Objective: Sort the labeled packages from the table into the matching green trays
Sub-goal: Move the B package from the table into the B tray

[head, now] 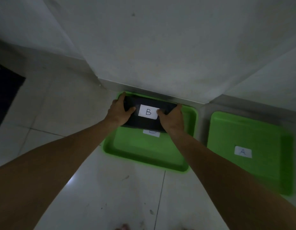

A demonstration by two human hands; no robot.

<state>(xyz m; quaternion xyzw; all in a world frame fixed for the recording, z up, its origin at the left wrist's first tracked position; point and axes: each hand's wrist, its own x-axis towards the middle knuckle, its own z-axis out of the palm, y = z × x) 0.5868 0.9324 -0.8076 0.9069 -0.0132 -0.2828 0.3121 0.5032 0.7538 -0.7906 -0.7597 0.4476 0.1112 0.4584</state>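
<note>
Gripping black pkg (144, 120) marked B, left hand (118, 112) & right hand (172, 118) fingers wrapped round ends, over B tray (144, 156).

A white "B" label (148, 112) sits on the dark package (144, 123); an "A" label (242, 151) marks the right tray (226, 130).

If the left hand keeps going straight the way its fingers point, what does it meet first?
Probably the far rim of the B tray, then the wall base behind it. The left hand already grips the black B package; depth is unclear.
</note>
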